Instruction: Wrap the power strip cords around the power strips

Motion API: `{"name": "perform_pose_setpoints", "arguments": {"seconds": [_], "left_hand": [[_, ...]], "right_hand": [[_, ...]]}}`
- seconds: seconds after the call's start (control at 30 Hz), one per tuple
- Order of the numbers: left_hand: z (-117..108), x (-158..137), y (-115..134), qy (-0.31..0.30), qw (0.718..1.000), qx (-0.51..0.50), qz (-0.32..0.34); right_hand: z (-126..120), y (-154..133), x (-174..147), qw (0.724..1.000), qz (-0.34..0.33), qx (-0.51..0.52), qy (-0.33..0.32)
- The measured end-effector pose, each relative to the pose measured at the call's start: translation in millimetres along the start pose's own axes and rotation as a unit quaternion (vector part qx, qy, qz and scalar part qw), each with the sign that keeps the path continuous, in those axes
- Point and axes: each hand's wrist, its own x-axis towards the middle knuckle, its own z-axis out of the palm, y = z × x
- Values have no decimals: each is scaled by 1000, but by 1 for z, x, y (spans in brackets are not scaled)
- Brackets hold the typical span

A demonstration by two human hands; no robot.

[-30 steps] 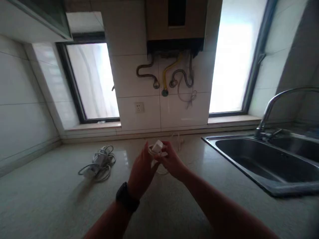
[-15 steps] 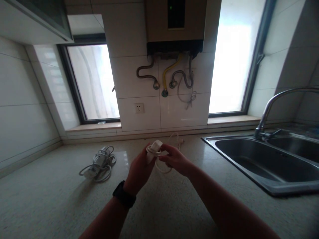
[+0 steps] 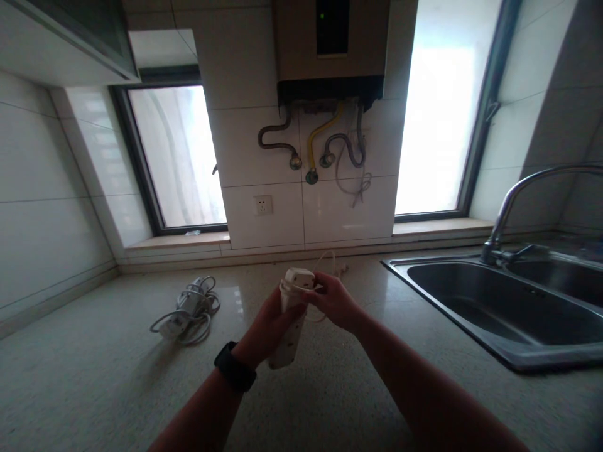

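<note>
A white power strip [image 3: 288,346] is in my left hand [image 3: 272,323], fingers wrapped round its middle, its long face tilted toward me. White cord [image 3: 293,287] is wound round the strip's upper end. My right hand [image 3: 335,302] pinches the cord at that end, close to the strip's right edge. The loose part of the cord loops behind my right hand, and its plug [image 3: 343,269] lies on the counter. A second power strip [image 3: 191,304], wrapped in its grey-white cord, rests on the counter at the left.
The speckled counter [image 3: 117,376] runs below two windows. A steel sink [image 3: 471,314] with a curved faucet [image 3: 506,204] is set in at the right. A wall socket [image 3: 262,204] sits under the water heater [image 3: 332,50] and its hoses.
My left hand has turned the power strip, so its long socket face now shows below the hand. My right hand has stayed near the wound cord.
</note>
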Motion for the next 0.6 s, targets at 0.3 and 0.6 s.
{"name": "perform_pose_setpoints", "arguments": {"seconds": [0.3, 0.6], "left_hand": [[7, -1, -11, 82, 996, -20, 5], [6, -1, -13, 78, 995, -67, -6]], "right_hand": [[6, 0, 0, 997, 58, 18, 42], [0, -5, -2, 998, 51, 28, -23]]}}
